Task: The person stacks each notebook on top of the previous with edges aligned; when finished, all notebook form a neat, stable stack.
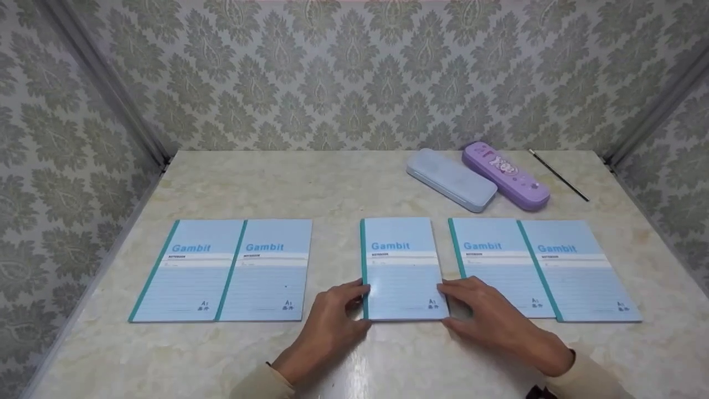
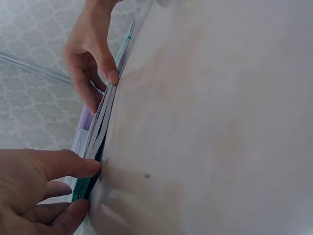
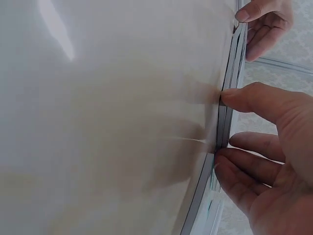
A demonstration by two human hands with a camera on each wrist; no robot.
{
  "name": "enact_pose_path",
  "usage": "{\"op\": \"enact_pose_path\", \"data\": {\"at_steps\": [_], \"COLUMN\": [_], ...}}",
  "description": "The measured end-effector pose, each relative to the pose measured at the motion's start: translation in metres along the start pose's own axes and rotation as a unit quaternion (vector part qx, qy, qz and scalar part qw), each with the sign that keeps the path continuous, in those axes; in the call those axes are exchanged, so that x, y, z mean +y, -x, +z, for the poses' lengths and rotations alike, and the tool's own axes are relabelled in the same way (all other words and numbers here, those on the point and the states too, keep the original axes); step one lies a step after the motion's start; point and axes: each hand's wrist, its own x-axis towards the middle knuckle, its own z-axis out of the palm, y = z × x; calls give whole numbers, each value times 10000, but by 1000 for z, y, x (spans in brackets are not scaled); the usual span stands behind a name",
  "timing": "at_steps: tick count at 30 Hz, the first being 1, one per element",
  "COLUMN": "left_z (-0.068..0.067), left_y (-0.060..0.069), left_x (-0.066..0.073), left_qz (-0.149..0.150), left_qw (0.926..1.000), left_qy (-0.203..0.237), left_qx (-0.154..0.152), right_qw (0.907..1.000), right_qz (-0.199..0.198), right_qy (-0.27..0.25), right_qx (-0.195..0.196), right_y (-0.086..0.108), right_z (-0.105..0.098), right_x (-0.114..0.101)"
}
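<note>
Held notebook stack near lower corners with left hand and right hand — judged light, bendy, best pinched there.

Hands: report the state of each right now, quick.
Left hand: holding the left edge of the middle stack of rectangular, light-blue, green-spined paper notebooks.
Right hand: holding the same stack's right edge.

At the bottom of the head view, the left sleeve and right sleeve are cut off. The right hand hides some of the lower left of one notebook (its finest print too small to read).
</note>
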Motion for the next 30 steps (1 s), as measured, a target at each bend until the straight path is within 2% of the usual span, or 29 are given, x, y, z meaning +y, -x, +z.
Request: {"op": "enact_pose_path", "data": {"at_steps": [4, 14, 23, 30], "left_z": [-7, -24, -42, -52], "left_y": [-5, -21, -46, -68], "left_x": [-7, -20, -32, -39], "left_qz": [213, 134, 130, 102], "left_qw": [9995, 9996, 9996, 9993], "left_qy": [-231, -225, -179, -183], "left_qx": [96, 138, 165, 322], "right_qw": [10000, 9999, 9988, 9993], "right_qz": [-60, -80, -385, -186], "right_qy": [40, 11, -2, -144], "right_qx": [60, 96, 297, 278], "right_y": [-10, -40, -72, -97], "right_z": [3, 8, 7, 5], "right_x": [-1, 0, 6, 9]}}
